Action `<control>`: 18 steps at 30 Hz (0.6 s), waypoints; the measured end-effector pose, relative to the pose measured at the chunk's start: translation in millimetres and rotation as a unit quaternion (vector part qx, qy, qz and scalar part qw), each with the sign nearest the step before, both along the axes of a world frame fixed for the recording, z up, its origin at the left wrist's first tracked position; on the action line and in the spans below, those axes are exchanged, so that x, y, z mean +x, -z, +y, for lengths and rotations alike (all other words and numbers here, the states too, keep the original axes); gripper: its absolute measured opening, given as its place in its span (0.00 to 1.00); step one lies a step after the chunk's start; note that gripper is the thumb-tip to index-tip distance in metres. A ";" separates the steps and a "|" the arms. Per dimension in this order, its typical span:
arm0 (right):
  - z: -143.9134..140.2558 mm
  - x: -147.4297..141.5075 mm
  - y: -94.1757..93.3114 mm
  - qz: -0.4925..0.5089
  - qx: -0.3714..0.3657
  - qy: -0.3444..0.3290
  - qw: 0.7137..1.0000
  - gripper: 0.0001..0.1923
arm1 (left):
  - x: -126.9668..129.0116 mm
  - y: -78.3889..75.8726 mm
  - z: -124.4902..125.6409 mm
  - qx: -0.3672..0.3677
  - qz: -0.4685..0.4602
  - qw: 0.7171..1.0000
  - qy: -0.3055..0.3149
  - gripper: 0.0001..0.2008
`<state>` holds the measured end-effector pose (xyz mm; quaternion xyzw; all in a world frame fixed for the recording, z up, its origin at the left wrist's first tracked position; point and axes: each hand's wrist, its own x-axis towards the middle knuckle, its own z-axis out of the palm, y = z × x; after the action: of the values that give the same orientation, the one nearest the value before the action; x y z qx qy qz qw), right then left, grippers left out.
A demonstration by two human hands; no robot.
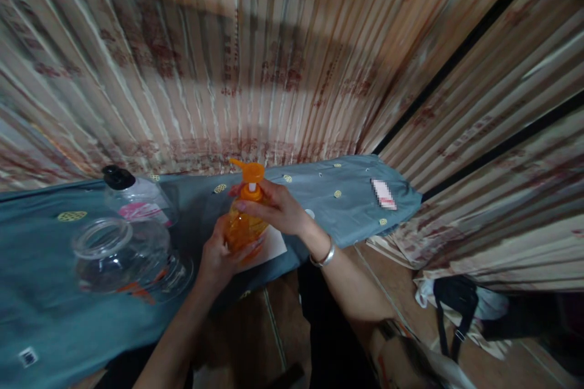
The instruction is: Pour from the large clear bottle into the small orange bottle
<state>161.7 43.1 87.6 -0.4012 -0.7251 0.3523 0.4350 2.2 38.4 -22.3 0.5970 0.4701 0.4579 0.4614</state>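
Observation:
An orange pump bottle [246, 228] stands upright in front of me, its pump head [252, 172] raised with the spout pointing left. My left hand [222, 250] is wrapped round the lower body of the bottle. Around its neck, just under the pump, close the fingers of my right hand [278, 208]; a silver bangle [325, 253] is on that wrist. Partly behind the bottle and hands lies a white sheet [274, 246]. Whether the bottle's base rests on the sheet is hard to tell.
A wide-mouthed clear jar [103, 240] and a clear bottle with a black cap [119, 177] are at the left on the blue cloth [27, 261]. A small pink-and-white item [384, 194] lies at the right end. Pleated curtains [274, 73] hang behind; a black bag [456, 298] is lower right.

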 end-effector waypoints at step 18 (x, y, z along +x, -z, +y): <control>1.9 14.3 0.5 -0.005 0.039 0.061 0.997 0.24 | 15.1 11.2 -3.0 0.034 -0.055 0.996 0.062 0.22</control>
<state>176.0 45.0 87.1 -0.4287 -0.7146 0.2946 0.4677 17.3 35.4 -33.6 0.6144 0.3899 0.4765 0.4934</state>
